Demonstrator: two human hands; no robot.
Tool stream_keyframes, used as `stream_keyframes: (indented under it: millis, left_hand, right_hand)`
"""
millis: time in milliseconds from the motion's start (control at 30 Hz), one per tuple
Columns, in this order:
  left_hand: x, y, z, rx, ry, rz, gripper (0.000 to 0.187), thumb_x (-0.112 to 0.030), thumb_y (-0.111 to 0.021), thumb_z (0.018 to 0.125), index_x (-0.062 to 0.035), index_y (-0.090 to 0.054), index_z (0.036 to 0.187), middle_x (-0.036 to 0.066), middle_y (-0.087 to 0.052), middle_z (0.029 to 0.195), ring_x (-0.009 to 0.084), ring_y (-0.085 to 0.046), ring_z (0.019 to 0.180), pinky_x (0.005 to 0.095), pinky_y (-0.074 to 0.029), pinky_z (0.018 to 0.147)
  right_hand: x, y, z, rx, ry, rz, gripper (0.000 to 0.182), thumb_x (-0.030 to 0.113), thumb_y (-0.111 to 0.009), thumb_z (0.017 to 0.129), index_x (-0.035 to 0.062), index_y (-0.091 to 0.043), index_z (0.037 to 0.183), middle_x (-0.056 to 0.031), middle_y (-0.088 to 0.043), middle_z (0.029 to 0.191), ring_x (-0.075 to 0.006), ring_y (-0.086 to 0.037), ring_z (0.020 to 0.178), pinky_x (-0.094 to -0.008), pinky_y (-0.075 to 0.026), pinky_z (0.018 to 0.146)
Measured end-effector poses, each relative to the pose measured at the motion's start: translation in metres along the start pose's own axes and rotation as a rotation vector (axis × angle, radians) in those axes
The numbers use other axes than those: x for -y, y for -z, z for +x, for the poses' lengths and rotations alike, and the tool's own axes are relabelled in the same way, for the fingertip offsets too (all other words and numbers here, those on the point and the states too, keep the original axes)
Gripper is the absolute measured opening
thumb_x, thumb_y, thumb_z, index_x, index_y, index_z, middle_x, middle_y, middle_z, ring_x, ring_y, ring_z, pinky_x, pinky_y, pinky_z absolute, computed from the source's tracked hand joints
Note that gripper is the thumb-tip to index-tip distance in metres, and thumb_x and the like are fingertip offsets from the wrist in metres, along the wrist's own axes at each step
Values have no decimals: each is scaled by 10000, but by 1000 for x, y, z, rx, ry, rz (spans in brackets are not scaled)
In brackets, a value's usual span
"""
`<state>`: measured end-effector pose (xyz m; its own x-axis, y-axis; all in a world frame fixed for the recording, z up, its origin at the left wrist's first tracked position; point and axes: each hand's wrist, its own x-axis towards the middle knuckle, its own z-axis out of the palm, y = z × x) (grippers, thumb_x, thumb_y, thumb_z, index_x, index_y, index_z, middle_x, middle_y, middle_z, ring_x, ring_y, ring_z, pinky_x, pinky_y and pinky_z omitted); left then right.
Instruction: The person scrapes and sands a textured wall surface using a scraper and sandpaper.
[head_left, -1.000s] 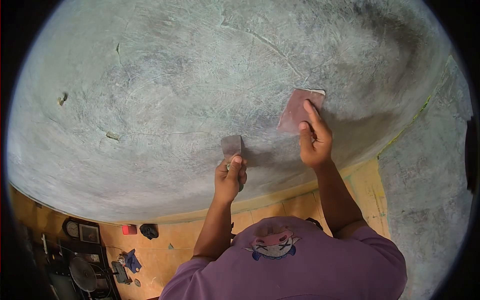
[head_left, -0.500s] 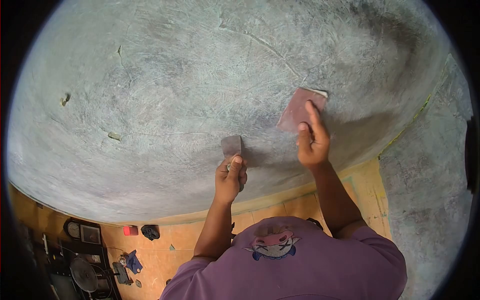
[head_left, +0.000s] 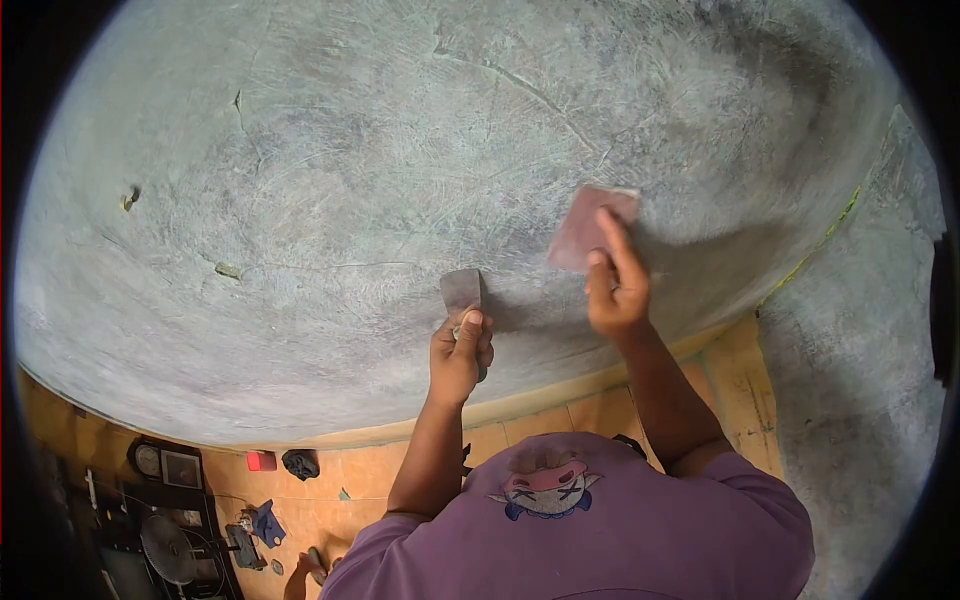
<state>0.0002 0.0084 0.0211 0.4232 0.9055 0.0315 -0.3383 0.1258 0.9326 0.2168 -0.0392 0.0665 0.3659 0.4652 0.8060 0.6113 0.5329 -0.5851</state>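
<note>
The right hand (head_left: 622,297) has shifted toward eight o'clock, half-curled and gripping sandpaper (head_left: 578,232). At its eight o'clock, the left hand (head_left: 459,352) tightly clamps a scraper (head_left: 461,289).

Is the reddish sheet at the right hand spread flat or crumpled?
Spread flat: the reddish sheet shows a smooth, four-sided face at the right hand. Folded double or not, cannot tell.

No legible text, label, brand, number or sign on anything in view.
</note>
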Motion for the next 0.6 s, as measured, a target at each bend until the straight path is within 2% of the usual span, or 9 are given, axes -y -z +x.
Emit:
stream_keyframes:
  millis: [33, 67, 133, 200, 333, 400, 467, 533, 600]
  left_hand:
    - [0, -1, 0, 0, 2, 2, 233, -284, -575, 978, -70, -603, 892, -38, -447, 647, 42, -356, 500, 204, -292, 428]
    - [0, -1, 1, 3, 2, 3, 233, -284, -575, 978, -70, -603, 892, -38, -447, 647, 42, -356, 500, 204, -292, 428]
    - [1, 0, 1, 5, -15, 0, 233, -286, -577, 977, -72, -601, 890, -41, -442, 639, 44, -351, 489, 205, -288, 422]
    - [-1, -2, 0, -5, -17, 12, 236, -290, -579, 976, -72, -601, 890, -41, -442, 639, 45, -352, 487, 205, -286, 420]
    - [-1, 0, 0, -2, -2, 17, 242, -299, -582, 974, -72, -601, 892, -37, -448, 641, 48, -363, 482, 207, -286, 415]
    - [-1, -3, -1, -9, -12, 14, 242, -299, -582, 974, -72, -600, 892, -36, -450, 641, 48, -366, 483, 205, -285, 414]
    - [-1, -3, -2, -12, -20, 12, 243, -299, -582, 975, -72, -600, 891, -36, -452, 642, 47, -370, 484, 203, -284, 414]
    - [0, -2, -2, -6, -18, 15, 241, -301, -582, 974, -74, -600, 894, -34, -456, 644, 48, -379, 485, 202, -286, 413]
    - [0, -5, -3, -10, -29, 15, 240, -298, -582, 975, -73, -600, 896, -34, -454, 642, 48, -379, 485, 202, -286, 413]
  right_hand:
    - [0, -4, -1, -6, 187, -75, 392, -28, -515, 879, -5, -583, 1264, -169, -669, 1039, -234, -648, 807, -337, -509, 694]
    - [-2, -4, -5, -9, 188, -76, 392, -28, -515, 879, -5, -583, 1264, -169, -669, 1039, -234, -648, 807, -337, -509, 694]
    - [1, -4, -16, 491, 73, 17, 401, -43, -513, 859, 7, -601, 1247, -176, -664, 1041, -230, -651, 817, -331, -510, 697]
    - [8, 7, -13, 495, 13, 1, 416, -56, -515, 837, 14, -612, 1236, -185, -659, 1027, -234, -652, 815, -320, -507, 699]
    - [1, 15, 3, 139, 23, 34, 385, -28, -517, 888, -14, -579, 1268, -145, -663, 1025, -160, -582, 713, -266, -467, 646]
    - [-3, 18, 4, 15, -181, 154, 373, -11, -512, 912, -25, -563, 1281, -139, -657, 1068, -137, -577, 729, -259, -466, 651]
    - [4, 12, -4, 33, -212, 121, 380, 9, -522, 913, -18, -557, 1290, -165, -649, 1113, -179, -617, 766, -284, -489, 680]
    - [2, 3, -16, 285, -5, 33, 380, 20, -527, 908, -14, -563, 1285, -187, -652, 1118, -224, -638, 784, -312, -504, 694]
    - [2, 2, -21, 418, -17, 35, 379, 22, -526, 905, -12, -567, 1281, -193, -654, 1112, -241, -637, 773, -321, -507, 694]
